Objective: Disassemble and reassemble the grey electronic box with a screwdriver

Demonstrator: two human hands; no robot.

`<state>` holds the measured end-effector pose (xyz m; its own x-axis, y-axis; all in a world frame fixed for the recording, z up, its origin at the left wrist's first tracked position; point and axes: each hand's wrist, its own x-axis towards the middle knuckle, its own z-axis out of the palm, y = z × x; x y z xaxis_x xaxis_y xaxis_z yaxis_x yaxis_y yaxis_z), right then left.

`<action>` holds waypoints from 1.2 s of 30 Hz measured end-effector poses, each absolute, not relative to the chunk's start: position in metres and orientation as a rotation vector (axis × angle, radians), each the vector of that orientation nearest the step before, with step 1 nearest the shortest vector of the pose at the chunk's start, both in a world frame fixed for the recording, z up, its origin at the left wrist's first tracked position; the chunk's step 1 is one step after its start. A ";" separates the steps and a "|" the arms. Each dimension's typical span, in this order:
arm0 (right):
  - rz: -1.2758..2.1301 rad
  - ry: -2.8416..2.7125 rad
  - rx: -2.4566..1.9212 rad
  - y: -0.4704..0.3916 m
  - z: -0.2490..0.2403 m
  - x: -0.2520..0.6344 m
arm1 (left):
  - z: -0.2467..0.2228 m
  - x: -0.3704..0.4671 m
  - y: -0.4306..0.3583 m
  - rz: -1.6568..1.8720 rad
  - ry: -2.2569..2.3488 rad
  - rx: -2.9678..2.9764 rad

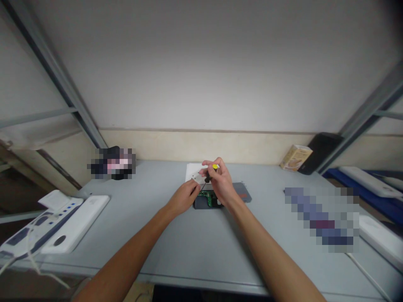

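Observation:
My right hand (222, 182) is closed around a screwdriver (215, 167) with a yellow end cap, its thin shaft slanting down to the left. Below it lies an opened dark device (201, 204) with a green circuit board (209, 199) showing. My left hand (185, 195) is at the device's upper left edge, fingers drawn together close to the screwdriver's tip; what they pinch is hidden. Behind both hands is a white sheet (192, 168) with several tiny dark specks on it. A grey flat panel (243, 192) rests to the right of the device, partly behind my right wrist.
On the left of the grey desk (151, 243) are a white power strip (59, 216) and a long white box (85, 222) with cables. A yellow carton (295, 157) and a black panel (319, 153) stand at the back right. Blurred items sit on both sides.

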<state>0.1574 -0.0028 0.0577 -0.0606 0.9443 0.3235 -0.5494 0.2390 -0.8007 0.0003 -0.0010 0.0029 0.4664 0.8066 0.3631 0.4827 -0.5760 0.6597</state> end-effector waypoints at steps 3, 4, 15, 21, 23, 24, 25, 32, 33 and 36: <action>1.221 -1.037 -0.543 -0.001 0.057 0.155 | 0.002 0.000 -0.001 0.931 1.091 2.245; 1.199 -1.040 -0.551 0.000 0.056 0.154 | 0.002 0.000 -0.001 0.933 1.098 2.247; 1.267 -0.959 -0.517 0.002 0.056 0.158 | -0.001 -0.001 0.000 0.907 1.130 2.286; 1.217 -0.969 -0.574 0.003 0.055 0.156 | 0.000 -0.001 0.000 0.905 1.112 2.297; 1.214 -0.974 -0.575 0.003 0.056 0.155 | 0.000 -0.001 0.000 0.902 1.117 2.295; 1.236 -0.967 -0.562 0.003 0.057 0.155 | 0.000 -0.001 0.000 0.903 1.119 2.290; 1.269 -0.958 -0.543 0.002 0.058 0.155 | 0.000 -0.001 0.000 0.904 1.122 2.285; 1.311 -0.972 -0.533 0.000 0.059 0.157 | 0.003 -0.001 -0.001 0.895 1.107 2.271; 1.309 -0.985 -0.530 0.000 0.058 0.157 | 0.003 -0.001 -0.001 0.900 1.104 2.263; 1.326 -0.977 -0.499 -0.001 0.058 0.156 | 0.002 -0.001 0.000 0.916 1.093 2.252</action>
<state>0.1562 -0.0013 0.0579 -0.0533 0.9509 0.3047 -0.5725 0.2209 -0.7896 -0.0006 -0.0001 0.0015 0.4590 0.8121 0.3603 0.4969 -0.5709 0.6535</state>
